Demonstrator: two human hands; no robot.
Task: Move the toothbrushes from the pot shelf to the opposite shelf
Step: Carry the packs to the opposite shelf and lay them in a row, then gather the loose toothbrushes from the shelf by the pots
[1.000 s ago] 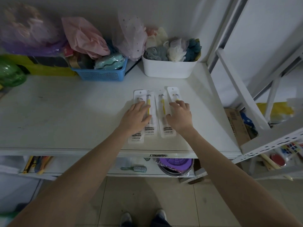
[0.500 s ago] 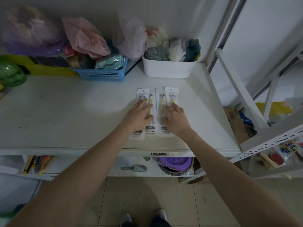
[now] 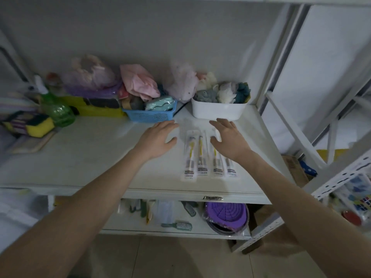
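Observation:
Several packaged toothbrushes [image 3: 201,155] lie side by side in clear wrappers with yellow handles on the white shelf [image 3: 96,157], near its front right. My left hand [image 3: 158,140] hovers just left of the row, fingers spread, holding nothing. Over the rightmost packs floats my right hand [image 3: 228,140], also spread and empty, hiding their upper ends.
Behind the packs stand a white tub [image 3: 218,110] of bath sponges and a blue basket [image 3: 150,114]. A green spray bottle [image 3: 54,109] and sponges [image 3: 32,124] sit at left. Below the shelf are a purple basin [image 3: 226,214] and hairbrushes [image 3: 177,225]. A white rack frame [image 3: 301,137] rises at right.
Both hands have lifted off the packs and spread apart, leaving the row lying on the shelf. The camera has tilted up, so the shelf sits lower in view.

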